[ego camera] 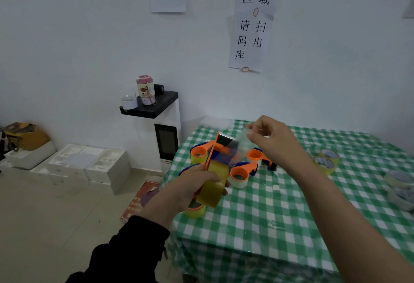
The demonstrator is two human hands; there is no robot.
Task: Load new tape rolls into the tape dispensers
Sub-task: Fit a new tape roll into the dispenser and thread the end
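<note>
**Operator:** Which step is in hand?

**Technician:** Threading. The left hand (195,184) grasps the orange-and-blue plastic tape dispenser (218,148), fingers curled round the glossy yellowish tape roll (212,191) seated in it. To the dispenser's right, the right hand (271,139) pinches the thin clear film strip (242,139), drawn past the flat grey metal blade plate (225,140).

**Operator:** Next move?

**Technician:** Probably this: hold the strip taut, lay it on the blade edge, then trim. Slack film may stick to itself.

**Operator:** Remaining stock?

**Technician:** Three similar dispensers (240,174) lie just behind the held dispenser. Spare translucent rolls (326,160) sit well apart to its right, on the checked green-and-white tablecloth (268,215) beneath.
</note>
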